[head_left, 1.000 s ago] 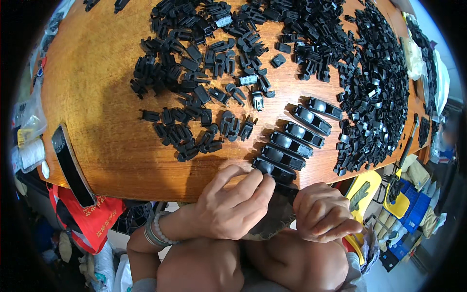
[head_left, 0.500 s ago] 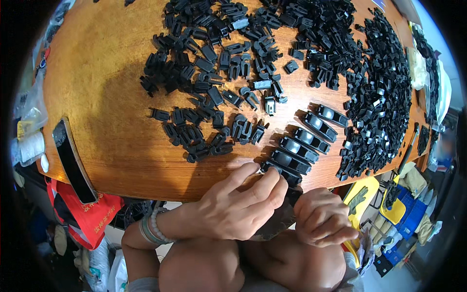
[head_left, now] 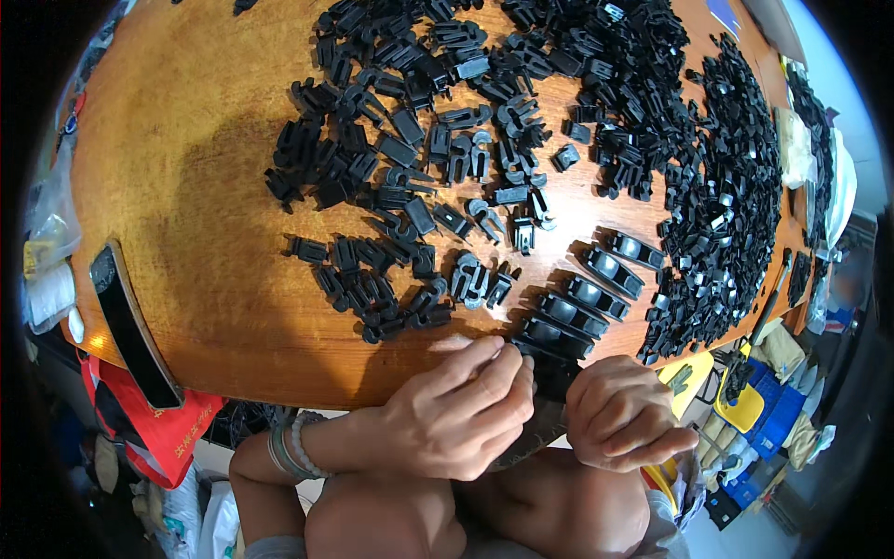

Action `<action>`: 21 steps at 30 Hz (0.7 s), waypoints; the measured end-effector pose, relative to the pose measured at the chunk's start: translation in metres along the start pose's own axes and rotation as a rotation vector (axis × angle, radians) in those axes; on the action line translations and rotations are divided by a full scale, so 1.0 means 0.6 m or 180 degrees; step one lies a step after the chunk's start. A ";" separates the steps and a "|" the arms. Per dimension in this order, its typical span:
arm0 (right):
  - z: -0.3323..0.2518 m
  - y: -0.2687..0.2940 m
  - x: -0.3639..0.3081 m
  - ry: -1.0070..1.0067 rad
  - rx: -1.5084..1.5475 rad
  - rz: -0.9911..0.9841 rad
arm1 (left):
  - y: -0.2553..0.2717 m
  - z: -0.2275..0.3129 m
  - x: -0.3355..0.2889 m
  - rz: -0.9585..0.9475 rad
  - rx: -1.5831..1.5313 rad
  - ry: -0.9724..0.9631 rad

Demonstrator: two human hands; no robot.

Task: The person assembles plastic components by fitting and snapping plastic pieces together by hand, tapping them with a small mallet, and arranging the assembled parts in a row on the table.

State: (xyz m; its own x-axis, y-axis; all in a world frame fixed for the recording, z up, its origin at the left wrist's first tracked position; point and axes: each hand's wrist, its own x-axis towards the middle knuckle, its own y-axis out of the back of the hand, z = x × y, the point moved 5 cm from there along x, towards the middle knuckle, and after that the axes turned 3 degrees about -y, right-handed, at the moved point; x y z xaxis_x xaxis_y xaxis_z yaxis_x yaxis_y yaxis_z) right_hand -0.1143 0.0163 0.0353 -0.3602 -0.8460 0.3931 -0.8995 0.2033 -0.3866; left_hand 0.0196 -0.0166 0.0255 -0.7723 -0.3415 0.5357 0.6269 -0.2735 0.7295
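Observation:
My left hand [head_left: 456,410] is at the table's front edge, thumb and fingertips drawn together beside the near end of a row of long black plastic parts [head_left: 573,315]. Whatever lies between these fingertips is hidden. To its right, my right hand [head_left: 619,415] is closed, fingers curled into the palm; its contents cannot be made out. A dark piece [head_left: 555,377] shows between the two hands, partly covered and in shadow. The row's parts lie side by side, slanting away to the right, with shiny curved tops.
Loose black plastic clips [head_left: 400,186] are scattered over the table's middle. A dense heap of smaller black pieces [head_left: 722,224] covers the right side. A phone [head_left: 135,326] lies at the left edge, above a red bag [head_left: 172,433]. Yellow and blue bins [head_left: 759,401] stand below right.
The view has tilted, so the table appears lower. My left fingers have come off the nearest part's top and drawn together. My right hand stays closed in nearly the same place.

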 end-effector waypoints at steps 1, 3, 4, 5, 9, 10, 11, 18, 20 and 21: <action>-0.003 0.003 0.006 -0.0021 -0.0010 0.0005 | 0.004 -0.001 0.003 -0.0001 -0.0019 0.0015; 0.001 -0.007 0.018 -0.0277 -0.0142 -0.0615 | 0.009 -0.003 0.006 -0.0166 0.0016 -0.0002; 0.004 -0.011 0.021 -0.0307 -0.0217 -0.0698 | 0.008 -0.002 0.002 -0.0160 0.0029 0.0004; 0.004 -0.012 0.021 -0.0302 -0.0207 -0.0714 | 0.007 0.001 -0.004 -0.0165 0.0081 0.0018; -0.011 0.018 0.020 0.0003 0.0117 0.0566 | 0.006 0.001 0.008 0.0071 0.0060 -0.0165; -0.008 0.024 0.024 -0.0044 0.0097 0.0623 | -0.001 -0.003 0.008 0.0115 -0.0206 0.0123; -0.006 0.031 0.025 -0.0091 0.0075 0.0681 | -0.006 -0.006 0.005 0.0071 -0.0401 0.0255; 0.001 0.024 0.026 0.0019 -0.0124 0.0072 | -0.005 -0.004 0.004 -0.0038 -0.0196 0.0088; 0.002 0.021 0.026 0.0036 -0.0271 -0.0177 | -0.002 -0.001 0.004 -0.0076 -0.0133 0.0042; 0.003 0.014 0.028 0.0085 -0.0393 -0.0449 | -0.001 -0.004 0.005 -0.0193 -0.0077 -0.0018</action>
State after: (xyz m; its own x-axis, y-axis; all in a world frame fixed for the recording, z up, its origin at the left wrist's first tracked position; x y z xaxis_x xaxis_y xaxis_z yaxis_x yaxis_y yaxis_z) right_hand -0.1276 0.0030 0.0372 -0.2333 -0.8573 0.4589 -0.9645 0.1440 -0.2213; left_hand 0.0171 -0.0197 0.0255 -0.8095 -0.3185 0.4932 0.5812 -0.3154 0.7502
